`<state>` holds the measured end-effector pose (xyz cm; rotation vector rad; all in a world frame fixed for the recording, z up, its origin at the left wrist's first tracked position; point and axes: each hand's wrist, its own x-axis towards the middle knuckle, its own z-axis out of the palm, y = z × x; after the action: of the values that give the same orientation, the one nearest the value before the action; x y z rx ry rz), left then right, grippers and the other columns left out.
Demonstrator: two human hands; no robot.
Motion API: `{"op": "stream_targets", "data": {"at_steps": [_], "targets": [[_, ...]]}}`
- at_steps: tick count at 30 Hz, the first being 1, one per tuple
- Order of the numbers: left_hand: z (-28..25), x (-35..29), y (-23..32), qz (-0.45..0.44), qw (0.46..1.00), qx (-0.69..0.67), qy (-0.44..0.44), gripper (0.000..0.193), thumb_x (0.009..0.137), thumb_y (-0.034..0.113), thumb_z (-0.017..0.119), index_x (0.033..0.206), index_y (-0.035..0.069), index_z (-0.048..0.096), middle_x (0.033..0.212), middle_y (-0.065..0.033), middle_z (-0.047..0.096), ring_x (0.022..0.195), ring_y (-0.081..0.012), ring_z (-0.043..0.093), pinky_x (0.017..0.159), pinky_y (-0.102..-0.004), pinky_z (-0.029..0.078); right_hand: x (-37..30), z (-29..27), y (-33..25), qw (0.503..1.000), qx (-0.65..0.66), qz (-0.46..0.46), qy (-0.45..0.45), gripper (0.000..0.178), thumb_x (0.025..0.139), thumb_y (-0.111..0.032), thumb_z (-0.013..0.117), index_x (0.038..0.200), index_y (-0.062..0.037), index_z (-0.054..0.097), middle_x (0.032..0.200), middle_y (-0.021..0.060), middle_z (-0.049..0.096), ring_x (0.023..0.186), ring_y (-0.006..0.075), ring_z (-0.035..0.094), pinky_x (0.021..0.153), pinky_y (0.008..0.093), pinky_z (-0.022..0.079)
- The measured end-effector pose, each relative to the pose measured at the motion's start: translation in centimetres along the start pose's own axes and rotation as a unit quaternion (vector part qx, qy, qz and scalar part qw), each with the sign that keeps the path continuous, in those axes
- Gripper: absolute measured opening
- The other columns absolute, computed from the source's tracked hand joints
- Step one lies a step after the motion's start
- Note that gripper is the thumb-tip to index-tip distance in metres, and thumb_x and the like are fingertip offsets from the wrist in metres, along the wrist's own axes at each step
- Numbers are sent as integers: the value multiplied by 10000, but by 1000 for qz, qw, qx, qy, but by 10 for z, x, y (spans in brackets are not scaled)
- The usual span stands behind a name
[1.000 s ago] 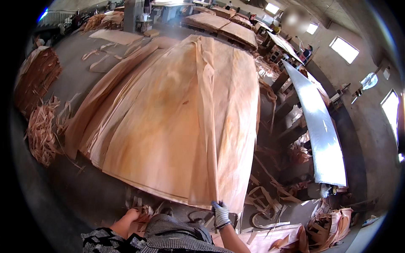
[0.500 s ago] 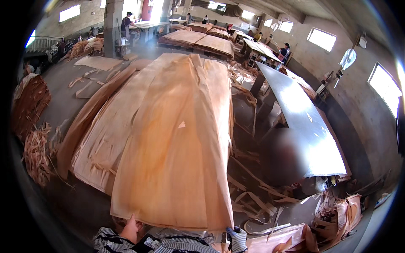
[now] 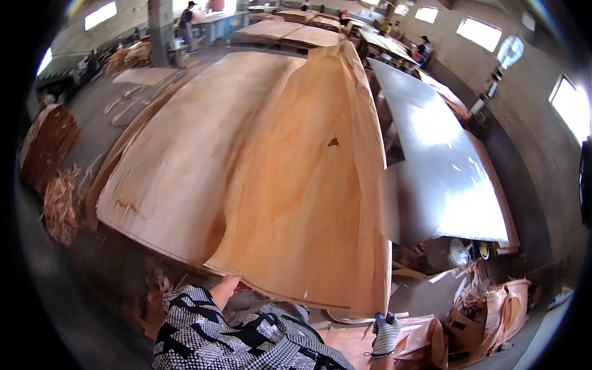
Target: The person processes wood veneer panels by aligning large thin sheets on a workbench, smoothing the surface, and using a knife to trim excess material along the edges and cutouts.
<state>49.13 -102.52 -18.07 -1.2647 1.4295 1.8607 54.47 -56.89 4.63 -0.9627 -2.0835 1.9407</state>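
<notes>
A large, thin, orange-brown wood veneer sheet (image 3: 296, 228) stretches away in front of me, with a small dark hole on its right half. My bare left hand (image 3: 229, 288) pinches its near left corner. At the near right corner, my right hand (image 3: 386, 333), in a striped glove, is closed on the sheet's edge. The sheet's left side is lifted and bowed over a broad stack of paler veneer (image 3: 166, 142). Its right side reaches past the stack toward the metal-topped table.
A shiny metal-topped table (image 3: 419, 117) stands to the right, partly behind a blurred patch. Veneer scraps (image 3: 487, 308) lie at the lower right, more shreds (image 3: 61, 206) at the left. More veneer stacks (image 3: 290, 32) and several people, one beside a pillar (image 3: 159, 37), are farther back.
Both hands have moved right with the veneer sheet between them. The sheet's left part has risen, exposing more of the pale stack. The view has tilted downward.
</notes>
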Motion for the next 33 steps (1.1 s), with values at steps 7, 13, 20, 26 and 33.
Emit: {"op": "stream_targets", "data": {"at_steps": [7, 13, 20, 26, 33], "targets": [[176, 4, 21, 15, 990, 131, -41, 179, 881, 237, 473, 840, 86, 562, 754, -75, 652, 612, -169, 616, 557, -330, 485, 116, -103, -41, 999, 5, -40, 24, 50, 729, -21, 602, 707, -40, 562, 488, 1, 464, 369, 71, 405, 339, 208, 323], [319, 54, 12, -32, 953, 272, -127, 314, 912, 317, 352, 850, 114, 585, 729, -24, 666, 537, -106, 600, 430, -273, 443, 210, -216, -87, 997, -11, -74, 21, 84, 735, -49, 629, 794, -7, 586, 518, -1, 501, 393, 60, 426, 358, 197, 337], [520, -13, 11, -3, 966, 195, -173, 185, 875, 216, 469, 949, 71, 556, 762, -114, 646, 619, -212, 631, 536, -334, 524, 317, -334, -121, 990, -87, -88, 71, 79, 742, -79, 636, 757, -9, 602, 518, -15, 492, 411, 58, 434, 377, 207, 338], [626, -58, 2, 107, 982, -3, -159, 155, 874, 236, 493, 915, 90, 527, 790, -80, 607, 730, -206, 614, 597, -332, 500, 451, -410, -133, 991, -103, -80, 32, 98, 747, -99, 645, 777, -11, 614, 535, -7, 512, 423, 68, 452, 381, 227, 365], [730, -114, -28, 139, 981, -59, -125, 179, 878, 264, 495, 863, 88, 525, 773, -52, 588, 716, -168, 583, 590, -294, 458, 544, -488, -110, 999, -40, 1, -5, 124, 743, -113, 667, 805, -10, 634, 547, 9, 530, 436, 77, 463, 382, 235, 372]]}}
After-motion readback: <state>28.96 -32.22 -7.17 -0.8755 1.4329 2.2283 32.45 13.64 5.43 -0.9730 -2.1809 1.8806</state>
